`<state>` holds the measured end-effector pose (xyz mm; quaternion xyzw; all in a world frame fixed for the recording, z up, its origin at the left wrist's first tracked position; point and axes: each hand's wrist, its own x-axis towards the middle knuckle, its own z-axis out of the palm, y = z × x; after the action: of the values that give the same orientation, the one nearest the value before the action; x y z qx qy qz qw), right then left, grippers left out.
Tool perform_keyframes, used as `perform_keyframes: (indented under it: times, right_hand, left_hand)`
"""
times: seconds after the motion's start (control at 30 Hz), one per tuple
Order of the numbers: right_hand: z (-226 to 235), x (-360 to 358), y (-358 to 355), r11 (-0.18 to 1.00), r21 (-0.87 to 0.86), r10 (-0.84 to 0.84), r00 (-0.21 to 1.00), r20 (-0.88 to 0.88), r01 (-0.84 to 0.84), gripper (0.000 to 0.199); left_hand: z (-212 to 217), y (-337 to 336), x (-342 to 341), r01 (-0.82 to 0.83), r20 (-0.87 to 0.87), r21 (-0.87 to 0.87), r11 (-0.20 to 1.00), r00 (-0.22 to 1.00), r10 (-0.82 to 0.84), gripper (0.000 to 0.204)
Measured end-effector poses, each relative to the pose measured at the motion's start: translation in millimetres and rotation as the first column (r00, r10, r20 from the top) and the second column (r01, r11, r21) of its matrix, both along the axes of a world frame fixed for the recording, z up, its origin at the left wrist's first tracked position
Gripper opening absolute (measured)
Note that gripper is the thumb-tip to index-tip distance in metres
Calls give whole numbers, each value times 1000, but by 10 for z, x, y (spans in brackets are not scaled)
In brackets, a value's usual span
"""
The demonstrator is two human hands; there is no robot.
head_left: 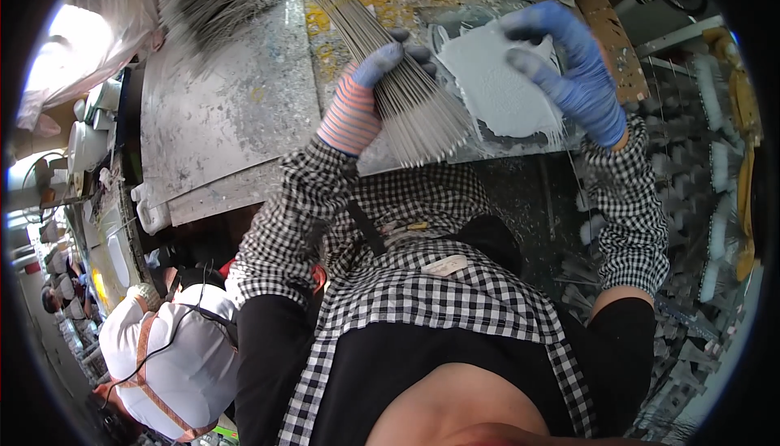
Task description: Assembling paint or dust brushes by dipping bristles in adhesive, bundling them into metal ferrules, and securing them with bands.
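Checked sleeves and a black apron fill the lower view, with two gloved hands at a paint-spattered workbench

Left hand (366,97), in a striped glove with blue fingertips, is clenched around a bundle of thin metal rods (398,80) near its lower end; the rods run up across the bench and their cut ends fan out toward the person. They look stiff singly but loose and slippery together, likely to slide apart unless gripped tight around the middle. Right hand (573,60), in a blue glove, presses spread fingers on a white, wet-looking slab (500,80) lying flat just beside the rods; it seems soft and easily marred, so the edges look safest to hold. Grey metal sheet (219,113) covers the bench to the left, a rack of white pieces (715,202) stands on the right, and another person in white (175,357) works at lower left
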<state>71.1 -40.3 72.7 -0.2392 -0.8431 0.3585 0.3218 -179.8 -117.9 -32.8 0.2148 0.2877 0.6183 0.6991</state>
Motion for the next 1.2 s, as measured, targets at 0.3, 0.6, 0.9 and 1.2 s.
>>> perform_keyframes:
  times: [0.3,0.6,0.9,1.2]
  right_hand:
    - [-606,-359,-411,994,109,-19,939,344,-20,23]
    - [-711,-129,-253,933,-102,-249,822,512,346,30]
    - [-1189,485,7,886,13,-424,797,430,464,30]
    - [-1444,683,159,842,69,-526,788,321,534,33]
  left_hand:
    - [129,337,88,-27,-519,26,999,854,37,52]
    - [173,683,461,7,-614,70,997,788,38,40]
    - [249,1002,1080,258,-631,156,953,769,-105,35]
    - [254,1208,1364,231,-642,159,960,763,-77,38]
